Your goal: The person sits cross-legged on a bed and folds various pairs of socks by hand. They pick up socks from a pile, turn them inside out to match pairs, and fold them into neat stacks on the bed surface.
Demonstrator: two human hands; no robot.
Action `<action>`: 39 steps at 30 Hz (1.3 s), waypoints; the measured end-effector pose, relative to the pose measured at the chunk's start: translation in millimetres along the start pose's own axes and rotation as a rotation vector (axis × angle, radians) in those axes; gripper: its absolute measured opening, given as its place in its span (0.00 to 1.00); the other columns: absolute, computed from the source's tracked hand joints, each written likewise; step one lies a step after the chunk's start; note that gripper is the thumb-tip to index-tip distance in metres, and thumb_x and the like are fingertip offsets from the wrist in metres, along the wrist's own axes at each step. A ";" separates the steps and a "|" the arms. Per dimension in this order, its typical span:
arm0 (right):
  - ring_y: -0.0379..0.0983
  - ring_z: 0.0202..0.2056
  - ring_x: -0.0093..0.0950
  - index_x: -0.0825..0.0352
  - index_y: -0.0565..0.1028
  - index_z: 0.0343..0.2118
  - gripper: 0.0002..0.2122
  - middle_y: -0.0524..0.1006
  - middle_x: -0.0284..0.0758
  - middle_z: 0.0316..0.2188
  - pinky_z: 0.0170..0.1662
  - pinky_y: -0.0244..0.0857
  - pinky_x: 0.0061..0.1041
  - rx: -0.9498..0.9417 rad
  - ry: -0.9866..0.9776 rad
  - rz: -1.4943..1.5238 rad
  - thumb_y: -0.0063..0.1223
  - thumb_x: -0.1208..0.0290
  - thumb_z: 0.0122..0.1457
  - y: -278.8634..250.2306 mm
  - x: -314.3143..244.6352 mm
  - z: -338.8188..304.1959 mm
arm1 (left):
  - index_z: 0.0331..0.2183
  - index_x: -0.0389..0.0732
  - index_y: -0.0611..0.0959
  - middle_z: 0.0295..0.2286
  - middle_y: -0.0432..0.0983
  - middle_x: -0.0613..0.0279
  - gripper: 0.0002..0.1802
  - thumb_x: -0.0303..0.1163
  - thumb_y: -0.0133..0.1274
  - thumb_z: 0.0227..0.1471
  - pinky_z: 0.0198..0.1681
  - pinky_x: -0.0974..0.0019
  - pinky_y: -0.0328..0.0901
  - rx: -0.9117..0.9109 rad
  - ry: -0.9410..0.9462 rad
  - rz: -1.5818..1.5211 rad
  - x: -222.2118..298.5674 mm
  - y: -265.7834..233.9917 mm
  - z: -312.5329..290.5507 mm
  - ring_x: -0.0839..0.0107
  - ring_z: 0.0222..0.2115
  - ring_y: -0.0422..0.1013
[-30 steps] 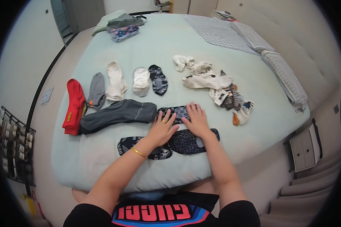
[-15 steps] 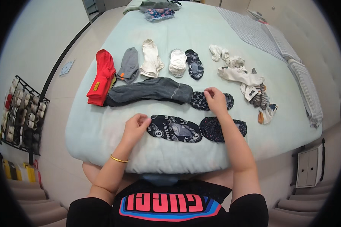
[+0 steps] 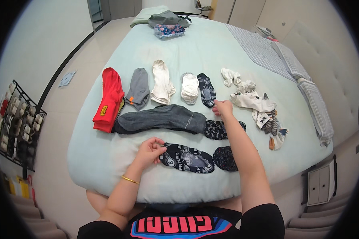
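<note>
In front of me lies a black ankle sock with grey winged print [image 3: 189, 158], flat on the bed. The closed fingers of my left hand [image 3: 150, 152] pinch its left end. Farther off, my right hand [image 3: 223, 108] has its bent fingertips at the near end of a small dark patterned ankle sock [image 3: 207, 89]. Under my right forearm lie a black speckled ankle sock [image 3: 225, 158] and a black chain-patterned ankle sock [image 3: 216, 130], both partly hidden. Long grey socks [image 3: 163, 120] stretch left of the chain-patterned one.
Along the far row lie red socks [image 3: 109, 99], a grey sock [image 3: 138, 88], a tall white pair [image 3: 162, 83] and short white socks [image 3: 190, 88]. At right is a loose pile of light socks [image 3: 254, 102]. A grey bag [image 3: 169, 18] rests at the bed's far end.
My right hand has gone from the chain-patterned sock to the small dark ankle sock farther away. My left hand has closed in on the winged-print sock's end. The view has tilted up.
</note>
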State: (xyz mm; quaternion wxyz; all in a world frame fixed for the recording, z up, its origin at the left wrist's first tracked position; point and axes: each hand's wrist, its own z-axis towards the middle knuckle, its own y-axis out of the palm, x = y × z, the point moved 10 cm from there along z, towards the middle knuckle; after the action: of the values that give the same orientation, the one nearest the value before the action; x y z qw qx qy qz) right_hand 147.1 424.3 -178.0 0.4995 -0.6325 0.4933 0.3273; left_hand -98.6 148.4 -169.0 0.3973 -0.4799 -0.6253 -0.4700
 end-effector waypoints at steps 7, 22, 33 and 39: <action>0.71 0.22 0.28 0.69 0.70 0.27 0.08 0.73 0.37 0.25 0.21 0.66 0.26 0.062 0.238 0.230 0.57 0.75 0.44 20.7 10.0 19.3 | 0.35 0.38 0.71 0.17 0.68 0.70 0.12 0.25 0.53 0.46 0.10 0.80 0.53 -0.007 0.103 -0.042 3.8 3.3 3.3 0.85 0.11 0.61; 0.72 0.26 0.22 0.64 0.65 0.37 0.08 0.73 0.31 0.28 0.23 0.67 0.21 -0.824 -0.184 0.368 0.46 0.74 0.54 10.2 -169.2 -207.1 | 0.41 0.36 0.72 0.34 0.70 0.60 0.18 0.40 0.47 0.53 0.39 0.70 0.62 0.299 0.373 -0.376 49.1 11.2 -7.7 0.71 0.36 0.67; 0.71 0.27 0.19 0.63 0.70 0.32 0.05 0.74 0.28 0.27 0.30 0.68 0.23 -0.672 -0.026 0.370 0.49 0.69 0.54 -0.3 -70.7 -230.2 | 0.36 0.38 0.74 0.31 0.75 0.61 0.15 0.39 0.48 0.52 0.32 0.65 0.69 0.006 0.059 -0.690 46.1 44.5 -15.8 0.70 0.30 0.73; 0.71 0.29 0.23 0.61 0.70 0.32 0.05 0.74 0.28 0.28 0.36 0.66 0.28 -0.614 0.215 0.537 0.51 0.70 0.53 -5.2 -19.9 -234.0 | 0.32 0.42 0.76 0.24 0.74 0.70 0.09 0.35 0.45 0.53 0.22 0.75 0.65 0.157 0.125 -0.426 58.4 24.1 -20.6 0.81 0.22 0.70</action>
State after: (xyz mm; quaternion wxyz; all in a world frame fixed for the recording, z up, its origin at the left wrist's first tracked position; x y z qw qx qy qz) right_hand 127.6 206.9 -91.3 0.1305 -0.6314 0.5694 0.5099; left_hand -87.3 144.0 -103.7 0.3629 -0.2748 -0.7213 -0.5220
